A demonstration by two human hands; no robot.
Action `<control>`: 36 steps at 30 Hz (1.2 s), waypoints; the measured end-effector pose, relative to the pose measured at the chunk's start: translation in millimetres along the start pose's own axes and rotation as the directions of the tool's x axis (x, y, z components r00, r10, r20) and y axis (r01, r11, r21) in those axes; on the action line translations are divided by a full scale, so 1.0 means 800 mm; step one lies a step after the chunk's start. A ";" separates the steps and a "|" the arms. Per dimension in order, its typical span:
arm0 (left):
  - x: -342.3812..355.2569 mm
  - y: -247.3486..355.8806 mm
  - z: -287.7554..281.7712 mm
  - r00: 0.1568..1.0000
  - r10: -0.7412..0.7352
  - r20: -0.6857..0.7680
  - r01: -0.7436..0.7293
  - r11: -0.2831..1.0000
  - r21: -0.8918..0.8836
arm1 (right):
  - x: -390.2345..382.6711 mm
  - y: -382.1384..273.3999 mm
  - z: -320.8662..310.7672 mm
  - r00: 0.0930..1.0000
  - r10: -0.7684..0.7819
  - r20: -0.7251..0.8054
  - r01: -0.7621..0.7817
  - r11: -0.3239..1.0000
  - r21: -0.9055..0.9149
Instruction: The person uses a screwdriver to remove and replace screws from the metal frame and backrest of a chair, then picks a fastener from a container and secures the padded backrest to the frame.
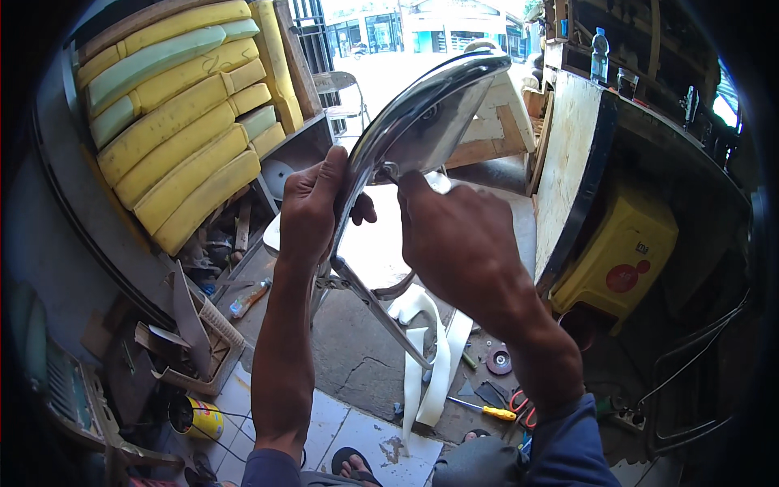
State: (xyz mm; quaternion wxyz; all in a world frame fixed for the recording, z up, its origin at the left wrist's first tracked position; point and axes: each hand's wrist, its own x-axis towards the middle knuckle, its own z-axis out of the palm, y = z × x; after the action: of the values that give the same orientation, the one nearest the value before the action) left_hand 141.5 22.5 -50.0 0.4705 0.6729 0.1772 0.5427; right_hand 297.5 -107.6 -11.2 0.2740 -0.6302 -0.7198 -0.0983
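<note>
A chrome tubular chair frame [369,304], apparently of a folding chair, stands tilted in front of me. Its upper end carries a shiny curved panel [438,122]. My left hand [311,207] is wrapped round the left side of the frame, thumb pointing up along it. On the panel's inner side, my right hand [462,243] is closed, its fingertips pressed together beside a small metal fitting [388,172]. Whatever those fingers may hold is hidden behind the knuckles. Below the frame, white strips of material [438,390] lie on the floor.
Yellow and pale green foam pads [178,130] are stacked at left. A yellow-handled screwdriver [491,411], red-handled scissors [523,406] and a grinding disc [499,359] lie near my feet. At right are a yellow plastic stool [625,252] and a workbench [568,154] bearing a bottle [600,57].
</note>
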 end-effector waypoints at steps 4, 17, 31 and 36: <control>-0.001 -0.004 0.002 0.999 0.031 0.032 -0.030 0.999 -0.032 | -0.010 0.014 0.004 0.995 -0.094 -0.025 0.093 0.994 -0.064; -0.031 0.012 -0.106 0.976 0.186 -0.112 -0.142 0.938 0.317 | -0.114 0.093 0.051 0.982 0.180 -0.063 -0.122 0.846 0.519; -0.136 0.221 -0.337 0.904 0.330 -0.272 -0.168 0.859 0.484 | 0.045 0.133 0.127 0.954 0.264 -0.140 0.017 0.419 0.908; 0.005 0.256 -0.084 0.982 0.184 0.043 -0.108 0.361 0.926 | 0.191 0.140 0.167 0.924 0.232 -0.304 0.180 0.438 0.881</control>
State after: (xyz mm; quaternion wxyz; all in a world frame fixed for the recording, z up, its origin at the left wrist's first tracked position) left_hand 27.0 -46.3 119.0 -0.0419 0.8146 0.4053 0.4128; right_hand 360.3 108.8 -66.1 0.7016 -0.3674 -0.5828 0.1821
